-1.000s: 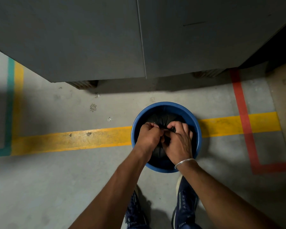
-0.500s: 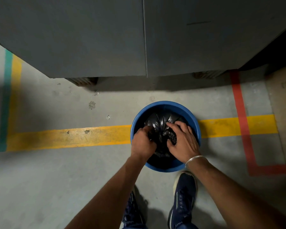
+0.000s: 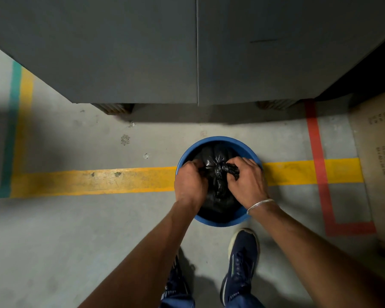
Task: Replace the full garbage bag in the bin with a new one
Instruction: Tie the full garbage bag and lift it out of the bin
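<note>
A round blue bin stands on the concrete floor, across a yellow floor line. Inside it sits a full black garbage bag with its top gathered into a knot. My left hand is closed on the bag's left side, just inside the rim. My right hand, with a silver bangle at the wrist, grips the twisted end of the knot on the right. The lower part of the bag is hidden by the bin wall and my hands.
Grey metal cabinets on short feet stand just behind the bin. A cardboard box sits at the right edge. Yellow, red and green tape lines mark the floor. My blue shoes are just in front of the bin.
My hands, first bunched together over the bag's top, have moved apart. The tied knot now shows between them, with my right hand pulling its end to the right.
</note>
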A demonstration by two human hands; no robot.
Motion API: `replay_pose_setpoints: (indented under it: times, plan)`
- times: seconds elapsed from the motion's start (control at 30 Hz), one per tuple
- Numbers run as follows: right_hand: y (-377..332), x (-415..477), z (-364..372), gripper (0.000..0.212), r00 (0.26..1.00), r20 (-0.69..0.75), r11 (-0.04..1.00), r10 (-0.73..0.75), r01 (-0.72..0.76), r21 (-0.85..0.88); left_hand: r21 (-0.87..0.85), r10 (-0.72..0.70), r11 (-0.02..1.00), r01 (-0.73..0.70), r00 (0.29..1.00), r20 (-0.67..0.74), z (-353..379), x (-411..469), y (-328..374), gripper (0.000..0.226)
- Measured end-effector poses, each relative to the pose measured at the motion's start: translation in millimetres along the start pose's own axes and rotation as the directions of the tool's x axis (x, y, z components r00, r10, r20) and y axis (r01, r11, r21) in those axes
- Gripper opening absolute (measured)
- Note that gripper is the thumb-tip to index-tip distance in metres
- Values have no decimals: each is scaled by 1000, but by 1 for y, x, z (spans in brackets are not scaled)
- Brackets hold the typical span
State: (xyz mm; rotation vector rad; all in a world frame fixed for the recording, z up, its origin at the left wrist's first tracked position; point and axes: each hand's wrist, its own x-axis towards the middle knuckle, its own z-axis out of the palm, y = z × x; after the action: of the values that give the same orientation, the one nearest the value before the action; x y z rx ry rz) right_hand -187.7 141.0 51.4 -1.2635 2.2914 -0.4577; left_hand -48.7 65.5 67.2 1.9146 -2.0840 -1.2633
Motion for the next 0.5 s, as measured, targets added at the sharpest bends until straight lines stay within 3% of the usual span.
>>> replay_pose_setpoints:
  times: [0.3, 0.5]
  plan:
    - [-70, -14, -72, 29, 983, -168, 996, -71, 78, 33, -43, 134, 989, -142, 979, -154, -79, -29, 32, 42]
    - [-167, -21, -87, 30, 978, -103, 974, -184, 196, 118, -59, 82, 993, -107, 941, -329, -175, -41, 13, 44]
